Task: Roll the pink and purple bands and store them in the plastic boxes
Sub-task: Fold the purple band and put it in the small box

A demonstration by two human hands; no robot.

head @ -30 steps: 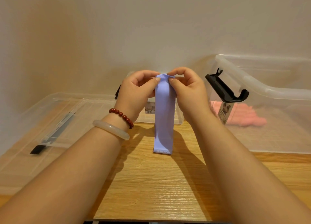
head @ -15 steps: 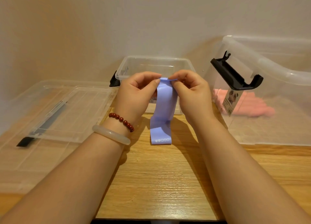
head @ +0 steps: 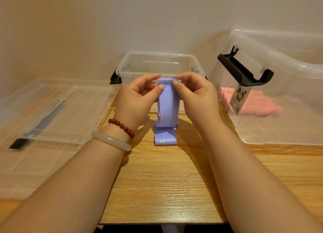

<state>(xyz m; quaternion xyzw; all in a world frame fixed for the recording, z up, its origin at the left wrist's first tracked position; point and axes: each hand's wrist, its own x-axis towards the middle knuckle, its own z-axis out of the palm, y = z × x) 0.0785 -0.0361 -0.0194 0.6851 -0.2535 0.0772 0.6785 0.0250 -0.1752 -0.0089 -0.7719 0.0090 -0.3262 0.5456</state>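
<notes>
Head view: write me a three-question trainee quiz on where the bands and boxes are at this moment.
1. True or false: the left hand and right hand both pinch the top of the purple band.
2. Where do the pink bands lie? A) on the flat lid B) inside the large box on the right C) inside the small box
3. Fill in: the purple band's lower end rests on the wooden ____.
Key: 1 true; 2 B; 3 table.
</notes>
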